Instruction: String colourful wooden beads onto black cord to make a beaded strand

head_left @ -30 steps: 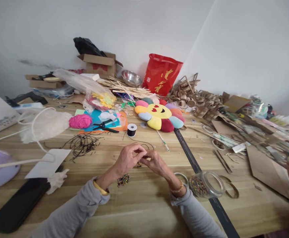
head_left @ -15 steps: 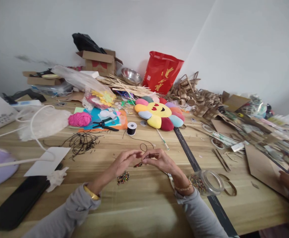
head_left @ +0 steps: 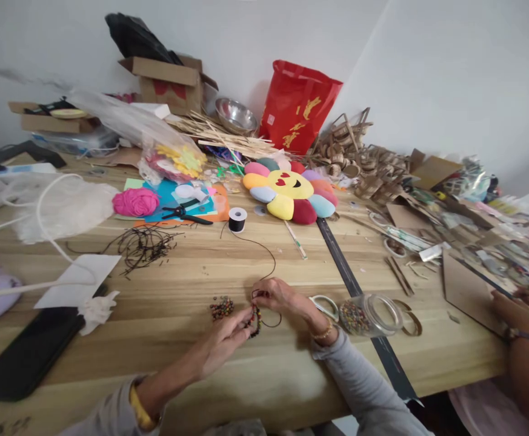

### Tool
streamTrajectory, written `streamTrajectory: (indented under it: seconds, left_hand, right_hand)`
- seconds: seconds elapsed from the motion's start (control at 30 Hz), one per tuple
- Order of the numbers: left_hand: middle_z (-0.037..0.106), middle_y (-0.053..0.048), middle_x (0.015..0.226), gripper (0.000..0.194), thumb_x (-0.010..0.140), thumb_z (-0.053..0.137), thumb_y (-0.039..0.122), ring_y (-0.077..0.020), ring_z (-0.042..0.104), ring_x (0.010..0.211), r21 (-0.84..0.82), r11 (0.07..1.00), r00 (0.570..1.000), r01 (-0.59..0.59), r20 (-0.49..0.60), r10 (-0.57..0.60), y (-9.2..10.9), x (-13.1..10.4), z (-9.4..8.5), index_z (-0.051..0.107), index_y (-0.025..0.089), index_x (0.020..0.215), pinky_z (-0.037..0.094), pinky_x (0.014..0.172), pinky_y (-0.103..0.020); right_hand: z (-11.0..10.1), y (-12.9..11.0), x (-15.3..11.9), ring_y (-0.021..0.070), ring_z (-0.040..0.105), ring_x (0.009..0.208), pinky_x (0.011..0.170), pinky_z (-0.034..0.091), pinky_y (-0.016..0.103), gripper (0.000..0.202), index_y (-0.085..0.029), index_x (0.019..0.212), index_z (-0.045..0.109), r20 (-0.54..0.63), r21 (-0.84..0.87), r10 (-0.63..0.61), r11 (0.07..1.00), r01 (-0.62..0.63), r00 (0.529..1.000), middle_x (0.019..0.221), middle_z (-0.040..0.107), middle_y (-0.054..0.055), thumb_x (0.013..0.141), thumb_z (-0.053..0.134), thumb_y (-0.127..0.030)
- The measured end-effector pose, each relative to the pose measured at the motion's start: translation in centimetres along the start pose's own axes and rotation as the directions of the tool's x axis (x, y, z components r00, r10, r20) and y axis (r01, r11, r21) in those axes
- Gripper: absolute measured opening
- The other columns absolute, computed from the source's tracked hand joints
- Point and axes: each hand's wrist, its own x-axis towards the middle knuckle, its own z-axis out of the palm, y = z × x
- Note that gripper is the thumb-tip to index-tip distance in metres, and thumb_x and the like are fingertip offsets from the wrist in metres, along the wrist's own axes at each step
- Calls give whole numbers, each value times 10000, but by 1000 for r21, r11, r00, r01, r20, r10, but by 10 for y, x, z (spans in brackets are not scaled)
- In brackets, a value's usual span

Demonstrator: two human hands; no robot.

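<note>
My left hand (head_left: 228, 339) is closed, its fingertips pinching a strand of small multicoloured beads (head_left: 257, 326) that hangs in a curve. Just above it, my right hand (head_left: 276, 295) pinches the thin black cord (head_left: 274, 260) at the top of that strand. The cord runs back over the wooden table to a white spool of black cord (head_left: 237, 220), and a loop of it curls beneath my right hand. Beside my left fingers lies a small pile of loose beads (head_left: 222, 307). The exact fingertip grip is small and partly hidden.
Scissors (head_left: 325, 307) and a clear jar of beads (head_left: 368, 315) lie right of my right wrist. A flower cushion (head_left: 291, 191), pliers (head_left: 185, 213) and pink yarn (head_left: 136, 201) are farther back. A black phone-like slab (head_left: 25, 354) is at left; another person's hand (head_left: 514, 312) is at right.
Both hands have come lower and closer to the table. The bead strand now hangs visibly between them, and the cord to the spool is stretched out more. The camera view has shifted slightly.
</note>
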Motion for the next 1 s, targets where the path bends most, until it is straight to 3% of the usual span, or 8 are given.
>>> streamTrajectory:
  seconds: [0.1, 0.2, 0.3, 0.43, 0.53, 0.7, 0.87, 1.0]
  left_hand:
    - [578, -126, 1341, 411, 904, 505, 300, -274, 558, 1212, 277, 956, 992, -99, -53, 119, -5, -13, -4, 535, 211, 1304, 487, 987, -434]
    - [628, -99, 1244, 322, 903, 494, 224, -254, 583, 1153, 571, 797, 949, -198, -93, 302, -3, -18, -5, 597, 228, 1208, 497, 974, -396]
    - [652, -70, 1082, 267, 895, 459, 116, -212, 619, 1011, 722, 641, 927, -260, 1, 376, 0, -15, -4, 645, 221, 1055, 522, 897, -343]
    - [639, -66, 998, 228, 901, 452, 92, -218, 592, 969, 832, 423, 901, -359, 191, 389, 1, -10, -1, 645, 201, 951, 485, 908, -367]
    - [639, -72, 938, 236, 917, 422, 83, -224, 588, 935, 864, 335, 893, -375, 240, 380, -3, -7, -1, 635, 183, 898, 473, 889, -378]
    - [636, -59, 843, 221, 932, 450, 134, -201, 604, 828, 821, 390, 879, -416, 254, 404, -8, -4, -7, 630, 175, 811, 495, 774, -321]
    - [631, -23, 756, 244, 929, 461, 162, -145, 607, 705, 700, 593, 886, -398, 125, 446, -5, -1, -13, 644, 184, 769, 492, 673, -244]
    - [668, -42, 767, 193, 900, 492, 156, -146, 625, 697, 664, 621, 839, -416, 18, 543, -7, 4, -20, 663, 176, 812, 497, 656, -240]
  right_hand:
    - [5, 1, -1, 94, 514, 620, 596, 379, 193, 66, -151, 799, 659, -36, -70, 1, 998, -3, 999, 693, 612, -13, 836, 606, -135]
    - [4, -1, -1, 92, 494, 608, 589, 372, 196, 77, -155, 810, 651, -57, -99, 0, 995, -6, 998, 691, 606, -13, 859, 593, -156]
    - [3, -3, -1, 100, 506, 629, 612, 389, 203, 84, -161, 830, 655, -93, -122, -16, 993, 5, 996, 723, 621, -1, 876, 587, -177]
    - [1, -4, -1, 109, 533, 666, 639, 411, 207, 57, -162, 832, 663, -121, -111, -36, 994, 22, 992, 770, 636, 12, 857, 612, -155]
    - [1, -5, -2, 103, 541, 672, 636, 412, 197, 58, -158, 833, 671, -120, -68, -16, 998, 8, 993, 791, 639, 7, 852, 618, -145]
    - [6, -6, -6, 100, 551, 674, 629, 397, 187, 66, -161, 840, 686, -151, -29, 27, 999, -32, 988, 778, 641, -3, 850, 621, -152]
    - [13, -10, -7, 118, 575, 712, 656, 395, 196, 99, -183, 816, 692, -199, -105, -2, 994, -19, 980, 799, 654, 11, 855, 612, -140]
    - [17, -8, -6, 119, 581, 684, 630, 388, 194, 82, -179, 811, 701, -242, -101, 24, 994, -50, 970, 767, 663, 12, 835, 636, -135]
